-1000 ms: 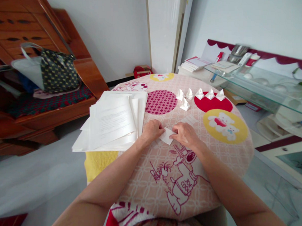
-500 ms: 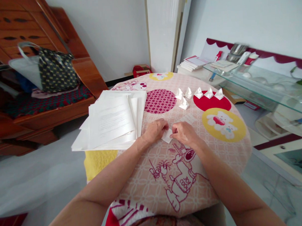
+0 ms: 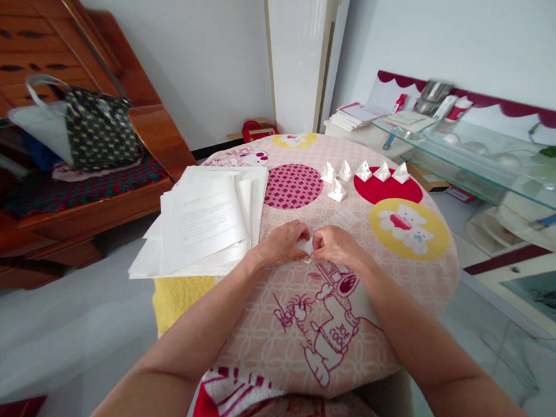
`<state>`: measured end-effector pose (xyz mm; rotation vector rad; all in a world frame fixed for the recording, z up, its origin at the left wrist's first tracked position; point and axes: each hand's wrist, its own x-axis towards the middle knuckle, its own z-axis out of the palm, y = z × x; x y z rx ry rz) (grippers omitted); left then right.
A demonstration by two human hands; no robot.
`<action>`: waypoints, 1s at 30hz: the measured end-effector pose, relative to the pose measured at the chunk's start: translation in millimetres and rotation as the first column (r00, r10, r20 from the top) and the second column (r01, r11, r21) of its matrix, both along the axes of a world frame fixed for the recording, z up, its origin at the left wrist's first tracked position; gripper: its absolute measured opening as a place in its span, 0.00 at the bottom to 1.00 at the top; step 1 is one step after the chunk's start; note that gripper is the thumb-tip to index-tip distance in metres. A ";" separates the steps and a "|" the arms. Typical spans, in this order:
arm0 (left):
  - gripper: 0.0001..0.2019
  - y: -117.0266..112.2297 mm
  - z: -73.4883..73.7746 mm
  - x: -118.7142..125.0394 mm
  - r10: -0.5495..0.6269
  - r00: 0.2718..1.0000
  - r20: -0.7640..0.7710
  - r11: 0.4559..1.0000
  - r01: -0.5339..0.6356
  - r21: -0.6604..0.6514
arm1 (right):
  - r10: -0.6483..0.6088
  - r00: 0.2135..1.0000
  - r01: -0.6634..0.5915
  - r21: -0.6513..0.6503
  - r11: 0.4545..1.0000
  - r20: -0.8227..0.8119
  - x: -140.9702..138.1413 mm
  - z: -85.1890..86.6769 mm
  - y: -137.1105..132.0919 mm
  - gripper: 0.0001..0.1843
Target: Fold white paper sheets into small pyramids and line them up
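Observation:
A small folded piece of white paper (image 3: 307,247) lies low over the tablecloth, mostly covered by my fingers. My left hand (image 3: 286,241) pinches it from the left. From the right, my right hand (image 3: 333,244) has its fingers closed on the paper's near corner. Just beyond my right hand lies a flat slip of paper (image 3: 344,218). Farther back stand several folded paper boats (image 3: 337,190), most of them in a row that runs onto the red patch. To the left of my hands rests a stack of white sheets (image 3: 205,221), with print on the top one.
The round table has a patterned cloth (image 3: 265,344). A glass-topped shelf (image 3: 479,163) with cups and papers stands at the right. On the left is a wooden bench (image 3: 155,134) with a dotted bag (image 3: 99,127). A white cabinet (image 3: 296,54) stands behind.
Both hands have drawn closer together around the paper. Its near corner has been bent upward, and less of it shows. The whole view has shifted slightly.

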<state>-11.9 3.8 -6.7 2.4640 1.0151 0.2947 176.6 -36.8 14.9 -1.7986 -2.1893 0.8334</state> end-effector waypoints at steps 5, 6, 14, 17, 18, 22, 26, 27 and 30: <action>0.17 -1.2 0.5 1.0 0.018 1.000 -0.008 1.000 -0.018 -0.010 | -0.068 0.997 0.068 0.020 0.997 -0.027 2.8 -4.4 4.9 0.04; 0.17 -1.4 0.7 1.2 0.021 1.000 -0.015 1.000 -0.022 -0.015 | -0.082 0.996 0.083 0.021 0.996 -0.031 3.7 -5.6 6.4 0.03; 0.17 0.8 -2.7 0.9 0.014 1.000 0.007 1.000 -0.014 -0.009 | -0.221 0.971 0.226 0.043 0.973 -0.097 12.1 -7.9 11.2 0.08; 0.17 1.8 -4.9 0.3 0.010 1.000 0.023 1.000 -0.010 -0.005 | -0.182 0.953 0.169 -0.071 0.983 -0.243 11.5 -7.3 6.1 0.06; 0.16 2.0 -5.3 0.1 0.008 1.000 0.024 1.000 -0.008 -0.005 | -0.152 0.946 0.119 -0.127 0.985 -0.288 9.8 -7.2 4.1 0.04; 0.14 2.5 -6.0 0.0 0.008 1.000 0.015 1.000 -0.008 -0.001 | -0.038 0.970 -0.003 -0.168 0.986 -0.239 -0.8 -8.4 -0.6 0.08; 0.13 2.3 -6.7 0.2 -0.005 1.000 0.028 1.000 0.005 0.009 | 0.036 0.994 -0.041 -0.044 0.998 -0.106 -6.6 -10.6 -0.6 0.09; 0.14 2.4 -6.7 0.1 -0.007 0.999 0.033 1.000 0.007 0.009 | 0.049 0.995 -0.052 -0.033 0.998 -0.088 -6.9 -10.8 -0.7 0.09; 0.13 4.4 -6.1 -2.4 -0.019 0.999 0.052 1.000 0.019 -0.004 | 0.080 0.996 -0.081 -0.014 0.997 -0.039 -7.2 -9.2 -2.2 0.08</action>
